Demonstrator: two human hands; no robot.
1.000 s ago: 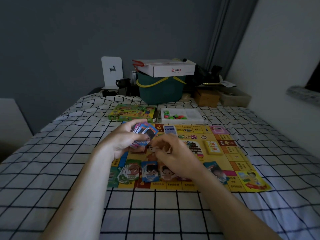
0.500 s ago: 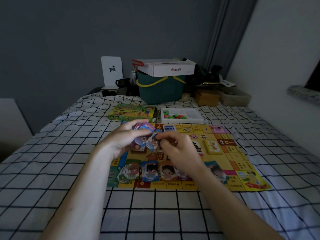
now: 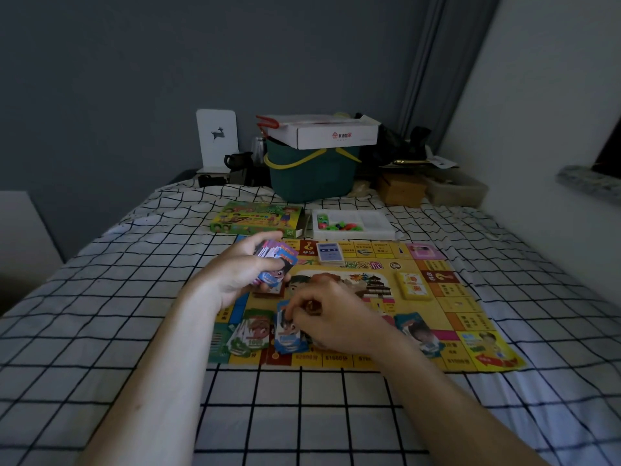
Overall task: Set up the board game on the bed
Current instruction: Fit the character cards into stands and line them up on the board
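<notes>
Head view shows the left hand (image 3: 240, 274) holding a stack of cards (image 3: 275, 264) above the game board (image 3: 447, 297) on the bed (image 3: 100, 297), while the right hand (image 3: 331, 317) pinches one card onto the blue pile (image 3: 289, 338) under it, so next comes another card.

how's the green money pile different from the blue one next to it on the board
The green pile is fanned out and untouched; the blue pile is stacked more squarely, with the right hand setting a note on it. Green sits left of blue. Both lie face up on the board's near edge.
</notes>
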